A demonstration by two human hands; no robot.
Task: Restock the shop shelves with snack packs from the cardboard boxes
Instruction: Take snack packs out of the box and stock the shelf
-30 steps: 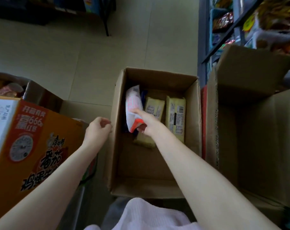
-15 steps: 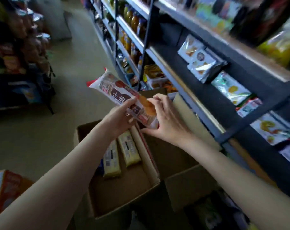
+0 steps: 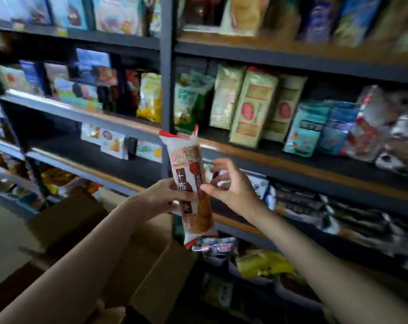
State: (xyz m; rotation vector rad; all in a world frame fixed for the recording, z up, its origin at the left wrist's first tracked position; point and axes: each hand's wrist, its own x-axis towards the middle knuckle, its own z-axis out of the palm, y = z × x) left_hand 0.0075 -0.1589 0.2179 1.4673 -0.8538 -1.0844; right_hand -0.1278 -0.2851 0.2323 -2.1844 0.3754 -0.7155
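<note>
Both hands, left hand (image 3: 167, 195) and right hand (image 3: 231, 183), grip an upright biscuit pack (image 3: 191, 183) before the shelf (image 3: 291, 157), needing a free slot next.

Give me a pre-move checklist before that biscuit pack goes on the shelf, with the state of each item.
1. Pack held: ok. The left hand grips the biscuit pack at its middle.
2. Second hand on it: ok. The right hand pinches the pack's right edge, its other fingers spread.
3. Pack orientation: ok. It stands nearly upright, printed face toward the camera.
4. Free shelf space: ok. The dark shelf left of the upright post shows bare board.
5. Right product slot: cannot tell. The labels are blurred.
6. Pack undamaged: cannot tell.
</note>
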